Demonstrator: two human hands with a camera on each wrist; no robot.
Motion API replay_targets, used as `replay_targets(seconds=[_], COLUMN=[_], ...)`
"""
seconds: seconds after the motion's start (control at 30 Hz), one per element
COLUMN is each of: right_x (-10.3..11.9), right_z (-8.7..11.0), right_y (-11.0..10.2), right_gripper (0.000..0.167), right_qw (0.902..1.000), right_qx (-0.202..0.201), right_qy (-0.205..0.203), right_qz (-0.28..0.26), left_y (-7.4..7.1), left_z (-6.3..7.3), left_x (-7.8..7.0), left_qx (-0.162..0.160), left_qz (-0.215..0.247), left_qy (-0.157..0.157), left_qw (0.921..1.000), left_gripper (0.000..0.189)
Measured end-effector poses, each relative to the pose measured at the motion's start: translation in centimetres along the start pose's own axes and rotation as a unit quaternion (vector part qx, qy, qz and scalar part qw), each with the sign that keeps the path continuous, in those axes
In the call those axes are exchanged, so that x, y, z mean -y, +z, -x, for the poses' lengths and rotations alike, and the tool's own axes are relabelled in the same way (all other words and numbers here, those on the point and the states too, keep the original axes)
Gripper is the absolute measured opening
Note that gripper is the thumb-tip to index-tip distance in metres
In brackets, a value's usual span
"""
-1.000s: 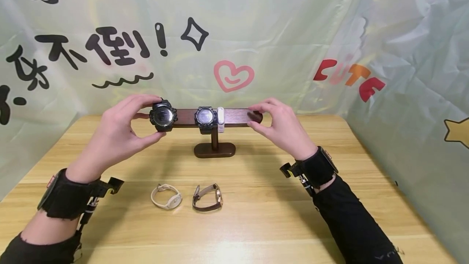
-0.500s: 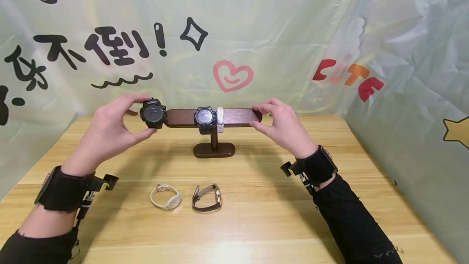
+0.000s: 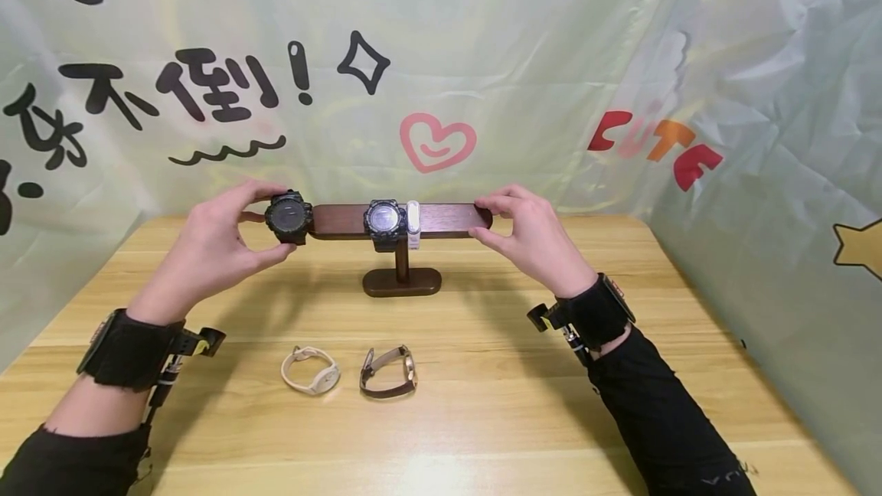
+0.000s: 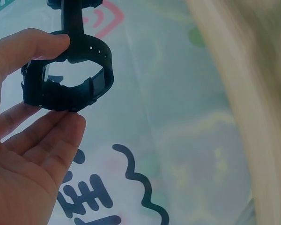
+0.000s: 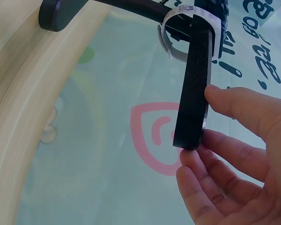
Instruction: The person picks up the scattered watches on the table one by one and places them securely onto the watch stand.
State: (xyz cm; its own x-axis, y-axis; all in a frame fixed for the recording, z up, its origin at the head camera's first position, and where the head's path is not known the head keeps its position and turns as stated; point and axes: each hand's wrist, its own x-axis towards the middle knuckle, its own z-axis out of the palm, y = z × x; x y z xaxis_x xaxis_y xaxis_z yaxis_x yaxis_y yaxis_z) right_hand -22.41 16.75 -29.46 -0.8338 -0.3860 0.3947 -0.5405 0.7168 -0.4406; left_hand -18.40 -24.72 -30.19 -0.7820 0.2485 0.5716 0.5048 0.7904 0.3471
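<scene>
Since a second earlier, the black watch (image 3: 289, 217) had shifted outward, to the left tip of the watch stand (image 3: 448, 221). The person's left hand (image 3: 219, 242) pinched it; the right hand (image 3: 529, 237) gripped the opposite end. Uneven pressure risked tipping; a slackened pinch, dropping.

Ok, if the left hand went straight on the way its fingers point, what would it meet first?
Probably the brown bar, at its left end: the left hand pinches a black watch right beside it. I can't tell whether that end sits inside the strap loop.
</scene>
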Motion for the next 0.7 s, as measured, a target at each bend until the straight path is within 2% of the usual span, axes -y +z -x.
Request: replay_targets(seconds=[0.23, 0.7], right_x=[-0.1, 0.0], right_z=[0.0, 0.0], right_y=[0.0, 0.2], right_gripper=[0.044, 0.042], right_qw=[1.0, 1.0], right_qx=[-0.003, -0.005], right_qy=[-0.002, -0.004], right_qz=[0.005, 0.006], left_y=[0.7, 1.7], left_z=[-0.2, -0.6], left_x=[0.1, -0.1], left_qx=[0.009, 0.032], left_qz=[0.023, 0.047], left_qy=[0.011, 0.007], left_qw=[0.9996, 0.9983], left_gripper=[0.077, 0.075])
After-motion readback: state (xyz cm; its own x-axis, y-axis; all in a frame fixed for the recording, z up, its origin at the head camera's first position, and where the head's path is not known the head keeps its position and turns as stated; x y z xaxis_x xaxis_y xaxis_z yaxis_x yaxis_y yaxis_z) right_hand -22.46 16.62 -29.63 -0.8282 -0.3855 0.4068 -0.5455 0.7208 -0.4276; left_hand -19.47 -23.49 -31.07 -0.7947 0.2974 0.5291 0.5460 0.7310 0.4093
